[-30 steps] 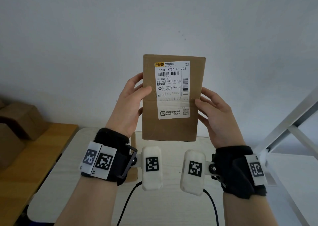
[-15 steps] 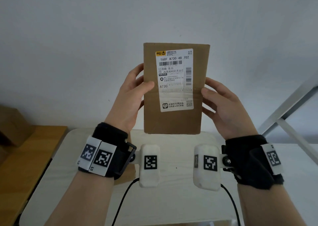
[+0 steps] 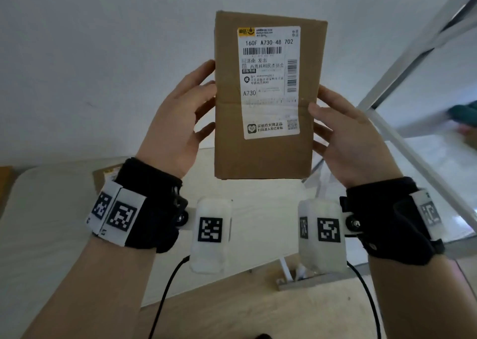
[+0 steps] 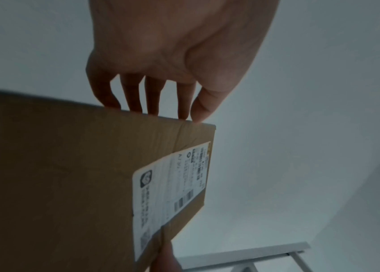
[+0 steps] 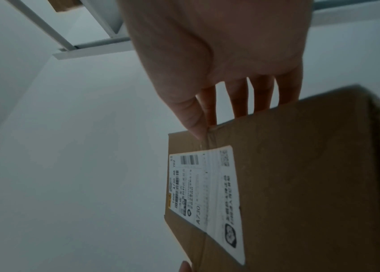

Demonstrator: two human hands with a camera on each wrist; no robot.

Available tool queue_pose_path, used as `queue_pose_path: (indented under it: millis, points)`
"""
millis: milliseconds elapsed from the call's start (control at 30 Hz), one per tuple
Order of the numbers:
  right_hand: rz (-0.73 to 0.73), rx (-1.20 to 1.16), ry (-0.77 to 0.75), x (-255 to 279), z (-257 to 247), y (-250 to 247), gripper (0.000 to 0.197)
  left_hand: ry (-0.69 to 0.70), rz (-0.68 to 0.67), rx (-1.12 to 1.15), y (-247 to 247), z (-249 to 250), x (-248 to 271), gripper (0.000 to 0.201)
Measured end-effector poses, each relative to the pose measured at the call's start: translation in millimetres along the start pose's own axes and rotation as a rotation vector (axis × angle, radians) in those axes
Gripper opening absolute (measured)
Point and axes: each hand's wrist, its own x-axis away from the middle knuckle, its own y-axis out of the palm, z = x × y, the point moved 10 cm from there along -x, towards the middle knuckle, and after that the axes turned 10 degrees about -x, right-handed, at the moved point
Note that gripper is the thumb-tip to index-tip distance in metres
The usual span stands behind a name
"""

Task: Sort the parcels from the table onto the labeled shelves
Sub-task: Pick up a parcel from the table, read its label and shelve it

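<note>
A flat, rectangular parcel (image 3: pixel 265 101) of plain brown cardboard is held upright in the air above a pale table (image 3: pixel 51 222), in front of a matt white wall (image 3: pixel 103 54). Its face is creased across the middle and sealed with clear tape. One white paper label (image 3: pixel 271 80) is stuck on the face, printed with barcodes, the line "160F A730-48 702" and "A730".

The parcel is gripped at its two long edges by two hands. The left hand (image 3: pixel 178 122) is laid with its thumb on the front face and its four fingers (image 4: pixel 135 95) curled behind the edge. The right hand (image 3: pixel 353 137) is set likewise, thumb in front, fingers (image 5: pixel 263 95) behind.

Two black wristbands are worn, each fitted with white tags bearing square black codes. A white metal shelf frame (image 3: pixel 413 54) is seen at the right. A second brown parcel (image 3: pixel 105 176) is seen lying on the table behind the left wrist.
</note>
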Motion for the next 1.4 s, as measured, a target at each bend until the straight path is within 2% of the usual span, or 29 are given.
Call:
queue_pose_path:
  millis: [200,433,633,800,933,1100,1400]
  points:
    - [0.036,-0.033,-0.023,33,-16,-37,0.038,0.015,-0.062,-0.003,40,5,20,0.042]
    - [0.042,-0.052,-0.230,102,-92,-99,0.040,0.177,-0.168,0.004,117,60,80,0.041]
    - [0.075,-0.080,-0.400,198,-145,-198,0.043,0.331,-0.282,-0.040,228,92,163,0.044]
    - [0.138,-0.110,-0.454,274,-163,-298,0.044,0.377,-0.377,-0.089,332,86,231,0.044]
    - [0.248,-0.132,-0.454,320,-167,-375,0.043,0.366,-0.446,-0.081,413,71,272,0.044]
    - [0.374,-0.215,-0.453,349,-181,-455,0.041,0.362,-0.490,-0.101,506,66,300,0.045]
    - [0.376,-0.226,-0.509,345,-201,-548,0.044,0.407,-0.514,-0.110,606,68,296,0.043]
